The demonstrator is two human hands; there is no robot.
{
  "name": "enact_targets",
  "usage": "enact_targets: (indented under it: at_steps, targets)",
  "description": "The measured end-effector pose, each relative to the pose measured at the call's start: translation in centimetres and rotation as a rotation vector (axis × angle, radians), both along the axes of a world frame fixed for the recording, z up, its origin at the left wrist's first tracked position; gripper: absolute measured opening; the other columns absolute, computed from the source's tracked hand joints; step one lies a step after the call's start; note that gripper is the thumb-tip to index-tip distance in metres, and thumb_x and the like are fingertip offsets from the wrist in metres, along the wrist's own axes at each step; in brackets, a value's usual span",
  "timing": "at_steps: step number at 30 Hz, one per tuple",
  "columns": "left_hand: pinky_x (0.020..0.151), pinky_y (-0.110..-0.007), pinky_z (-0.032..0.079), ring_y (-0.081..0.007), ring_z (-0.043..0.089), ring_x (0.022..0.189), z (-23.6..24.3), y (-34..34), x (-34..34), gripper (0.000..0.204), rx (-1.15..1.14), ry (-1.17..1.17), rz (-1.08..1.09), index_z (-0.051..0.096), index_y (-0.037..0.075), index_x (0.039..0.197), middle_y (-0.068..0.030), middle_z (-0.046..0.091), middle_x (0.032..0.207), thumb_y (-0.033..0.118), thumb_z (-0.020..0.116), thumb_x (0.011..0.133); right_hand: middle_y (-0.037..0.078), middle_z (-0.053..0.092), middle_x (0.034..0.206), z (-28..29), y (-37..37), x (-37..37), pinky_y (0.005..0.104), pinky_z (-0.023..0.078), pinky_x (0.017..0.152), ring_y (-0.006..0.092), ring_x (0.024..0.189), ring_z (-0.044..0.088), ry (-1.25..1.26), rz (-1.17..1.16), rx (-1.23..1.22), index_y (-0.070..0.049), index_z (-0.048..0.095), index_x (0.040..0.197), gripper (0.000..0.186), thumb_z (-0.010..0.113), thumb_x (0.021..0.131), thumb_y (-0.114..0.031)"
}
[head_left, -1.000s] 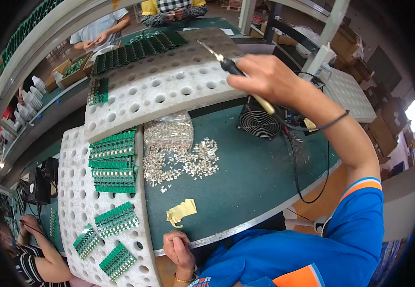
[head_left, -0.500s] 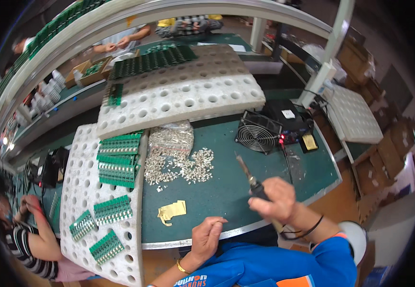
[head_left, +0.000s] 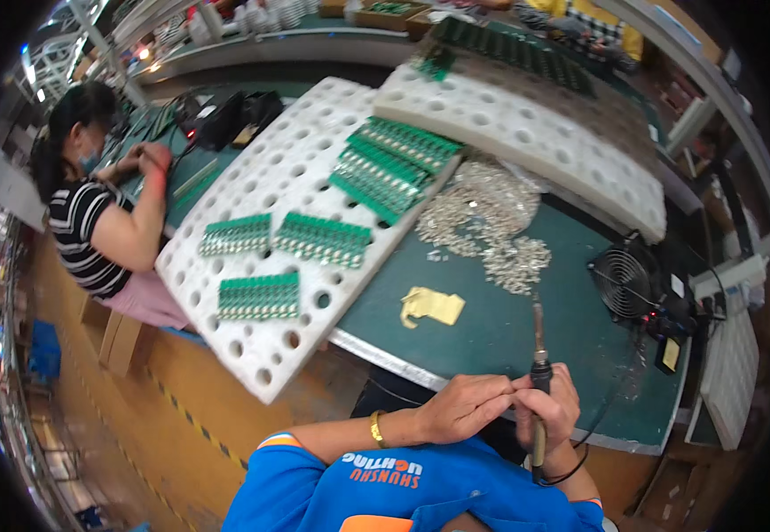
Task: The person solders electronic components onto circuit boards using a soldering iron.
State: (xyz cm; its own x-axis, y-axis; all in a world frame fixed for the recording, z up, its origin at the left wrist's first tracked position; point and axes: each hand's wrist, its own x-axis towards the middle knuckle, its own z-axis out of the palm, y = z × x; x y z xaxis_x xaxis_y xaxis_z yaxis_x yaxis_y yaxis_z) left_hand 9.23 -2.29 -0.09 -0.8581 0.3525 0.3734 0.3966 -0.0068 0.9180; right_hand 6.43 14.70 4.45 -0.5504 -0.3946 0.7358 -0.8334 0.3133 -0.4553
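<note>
My right hand [head_left: 559, 410] grips a soldering iron [head_left: 539, 341] by its dark handle, tip pointing up and away over the bench. Right beside it is my left hand [head_left: 467, 408], its fingers pressed together and their tips at the iron's handle and my right fingers. Whatever the left fingers may pinch is too small or hidden. Beyond the iron's tip lies a pile of small pale metal-like parts [head_left: 516, 264], with a clear plastic bag [head_left: 502, 191] of them behind. A torn yellow paper piece [head_left: 434, 306] rests on the green bench [head_left: 385, 297].
Strips of green circuit boards [head_left: 321, 238] lie on a white foam board with holes [head_left: 265, 359] at the left. Another foam board [head_left: 527, 142] stands across the back. A round fan [head_left: 623, 279] sits at the right. A person in stripes [head_left: 106, 213] works at far left.
My view has swung left. The right hand has brought the soldering iron inward and more upright, and my left hand has come against the right.
</note>
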Motion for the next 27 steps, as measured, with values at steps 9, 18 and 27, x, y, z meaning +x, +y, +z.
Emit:
enact_targets:
  at_steps: [9,18,27]
  targets:
    - [0.065,-0.04,0.046,-0.0322,0.058,0.073,0.2,-3.6,1.6,0.018,-0.06,-0.098,0.021,0.058,0.0,0.096,-0.0132,0.056,0.081,0.016,0.05,0.101,0.007,0.057,0.072,-0.1,-2.7,-0.5,0.0371,0.046,0.056,0.0245,0.061,0.056,0.005,0.134,0.057,-0.01,0.058,0.098,0.023,0.067,0.081,0.002]
    - [0.062,-0.041,0.05,-0.0314,0.064,0.073,3.2,-13.2,7.5,0.014,-0.336,-0.048,0.541,0.063,0.003,0.092,-0.0141,0.066,0.086,0.01,0.052,0.096,0.008,0.055,0.073,-0.6,-4.1,-0.7,0.0377,0.045,0.055,0.0257,0.061,0.054,-0.064,0.235,0.012,-0.009,0.055,0.097,0.029,0.065,0.076,0.007]
    - [0.057,-0.025,0.039,-0.0057,0.047,0.062,2.7,-31.2,6.8,0.028,-0.551,-0.454,1.48,0.071,-0.004,0.092,0.0016,0.059,0.068,0.021,0.059,0.093,0.01,0.059,0.076,-1.1,-5.0,-1.1,0.0382,0.047,0.056,0.0286,0.063,0.058,-0.063,0.35,-0.015,-0.008,0.057,0.106,0.041,0.071,0.069,0.004]
